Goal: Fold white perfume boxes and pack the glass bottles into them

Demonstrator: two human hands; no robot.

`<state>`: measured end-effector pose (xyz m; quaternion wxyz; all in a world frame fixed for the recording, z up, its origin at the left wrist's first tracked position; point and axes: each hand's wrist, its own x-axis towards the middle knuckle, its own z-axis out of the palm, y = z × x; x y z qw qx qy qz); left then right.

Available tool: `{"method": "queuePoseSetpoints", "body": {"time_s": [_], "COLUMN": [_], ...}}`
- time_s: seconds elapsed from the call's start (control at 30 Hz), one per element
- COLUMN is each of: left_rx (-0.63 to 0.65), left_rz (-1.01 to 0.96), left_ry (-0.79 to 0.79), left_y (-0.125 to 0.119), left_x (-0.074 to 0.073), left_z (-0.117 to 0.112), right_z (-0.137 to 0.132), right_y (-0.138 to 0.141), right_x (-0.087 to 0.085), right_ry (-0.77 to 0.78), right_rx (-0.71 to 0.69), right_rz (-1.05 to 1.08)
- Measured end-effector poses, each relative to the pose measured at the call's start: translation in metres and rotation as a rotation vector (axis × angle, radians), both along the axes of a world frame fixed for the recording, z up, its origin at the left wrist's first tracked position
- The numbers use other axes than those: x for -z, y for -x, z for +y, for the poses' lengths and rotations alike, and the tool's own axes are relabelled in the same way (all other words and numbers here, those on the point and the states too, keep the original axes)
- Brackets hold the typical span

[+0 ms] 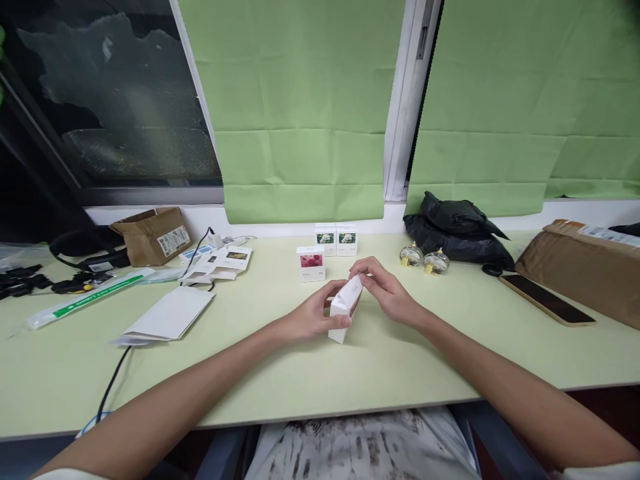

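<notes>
A small white carton (340, 310) stands slightly tilted over the table in front of me. My left hand (314, 312) wraps round its left side, thumb across the near face. At the carton's top flap, my right hand (383, 290) pinches the right edge between thumb and fingers. The flap looks partly raised. Just behind stands a white box with a red flower picture (312, 265). Farther back, two white boxes with white flower pictures (337, 241) sit side by side.
To the right are two round glass bottles (423, 258), a black plastic bag (457, 230), a phone (547, 299) and a large brown parcel (585, 270). Leftward lie flattened white cartons (220, 263), folded white card (167, 313), a green-striped plastic packet (90, 298), a cable and an open cardboard box (153, 237).
</notes>
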<state>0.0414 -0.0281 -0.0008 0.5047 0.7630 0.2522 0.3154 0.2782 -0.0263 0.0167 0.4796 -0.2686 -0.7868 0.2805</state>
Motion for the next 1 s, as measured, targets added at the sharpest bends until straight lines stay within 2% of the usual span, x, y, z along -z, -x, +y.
{"method": "queuePoseSetpoints", "body": {"time_s": [0.1,0.23,0.33,0.43,0.53,0.63,1.0], "left_rx": [-0.034,-0.180,-0.268,-0.319,-0.326,-0.319,-0.306], "left_rz": [-0.023,0.045,0.100,0.152,0.199,0.221,0.188], "left_ry": [-0.043,-0.207,-0.350,-0.431,-0.492,-0.543,-0.547], "left_y": [-0.001,0.003,0.008,0.009,0.006,0.001,0.002], "left_x": [-0.001,0.000,0.002,0.002,-0.001,-0.004,0.000], "left_z": [-0.003,-0.003,0.000,0.001,-0.005,-0.010,-0.008], "right_z": [-0.001,-0.004,-0.003,0.001,0.004,0.004,-0.001], "right_y": [0.001,0.002,0.004,0.005,0.005,0.006,0.007], "right_x": [-0.001,-0.001,0.002,0.008,0.014,0.015,0.012], "right_ry": [-0.003,0.025,0.132,0.307,0.446,0.520,0.626], "right_rx": [0.016,0.031,0.023,-0.047,-0.122,-0.151,-0.196], "right_rz": [0.019,0.037,0.070,0.132,0.158,0.158,0.164]}}
